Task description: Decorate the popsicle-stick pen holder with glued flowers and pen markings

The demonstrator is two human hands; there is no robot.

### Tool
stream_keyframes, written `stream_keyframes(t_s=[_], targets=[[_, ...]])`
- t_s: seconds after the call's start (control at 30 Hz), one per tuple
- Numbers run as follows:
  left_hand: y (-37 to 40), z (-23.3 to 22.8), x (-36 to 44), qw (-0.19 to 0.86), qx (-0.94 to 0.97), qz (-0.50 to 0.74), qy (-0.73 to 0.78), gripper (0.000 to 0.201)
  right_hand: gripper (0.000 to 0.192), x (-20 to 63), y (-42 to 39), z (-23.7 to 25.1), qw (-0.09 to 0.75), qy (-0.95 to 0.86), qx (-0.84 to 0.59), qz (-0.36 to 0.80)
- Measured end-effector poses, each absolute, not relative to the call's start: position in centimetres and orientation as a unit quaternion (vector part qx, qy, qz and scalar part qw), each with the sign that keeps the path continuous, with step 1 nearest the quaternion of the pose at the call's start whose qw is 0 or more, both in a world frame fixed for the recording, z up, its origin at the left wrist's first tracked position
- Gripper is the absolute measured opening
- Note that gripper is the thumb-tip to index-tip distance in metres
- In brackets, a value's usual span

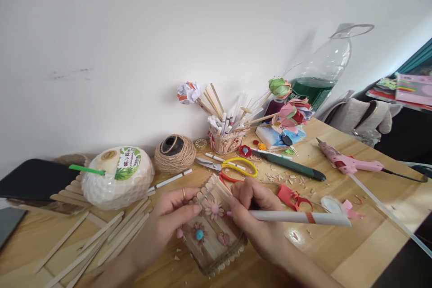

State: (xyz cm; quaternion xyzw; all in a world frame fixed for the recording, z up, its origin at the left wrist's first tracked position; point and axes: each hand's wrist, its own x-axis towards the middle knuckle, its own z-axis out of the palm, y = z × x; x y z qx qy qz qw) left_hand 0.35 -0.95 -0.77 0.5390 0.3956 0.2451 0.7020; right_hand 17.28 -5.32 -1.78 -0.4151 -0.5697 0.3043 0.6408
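The left hand (175,216) grips the stick box (214,229) at the near middle of the surface (337,243), and the right hand (251,209) grasps a white stick (300,217) with its tip at the pink flower (214,209), so I judge the decorating step is in hand. The next move seems to need a steady box and a light, exact press. I count one box, three ornaments on it, one scissors (229,166), one glue gun (347,162), one twine ball (174,153).
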Motion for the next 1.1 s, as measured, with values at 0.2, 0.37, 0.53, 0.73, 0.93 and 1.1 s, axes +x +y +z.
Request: stream_keyframes(t_s=[0.2,0.37,0.53,0.73,0.93,1.1], targets=[[-0.94,-0.49,0.51,0.707,0.534,0.244,0.394,0.027,0.031,17.24,-5.28,-1.53,0.635,-0.567,-0.432,0.299],[-1.01,-0.43,0.44,0.704,0.533,0.248,0.398,0.027,0.031,17.27,-5.3,-1.62,0.62,-0.587,-0.428,0.297],[-1.06,-0.41,0.56,0.707,0.535,0.246,0.392,0.026,0.032,17.28,-5.32,-1.34,0.605,-0.598,-0.436,0.294],[-1.0,-0.27,0.61,0.703,0.535,0.241,0.401,0.028,0.031,17.25,-5.19,-1.12,0.61,-0.598,-0.442,0.274],[-0.99,-0.3,0.52,0.708,0.535,0.242,0.394,0.028,0.031,17.2,-5.31,-1.55,0.643,-0.552,-0.431,0.309],[-1.06,-0.4,0.49,0.71,0.529,0.244,0.396,0.027,0.03,17.23,-5.24,-1.66,0.643,-0.549,-0.431,0.315]])
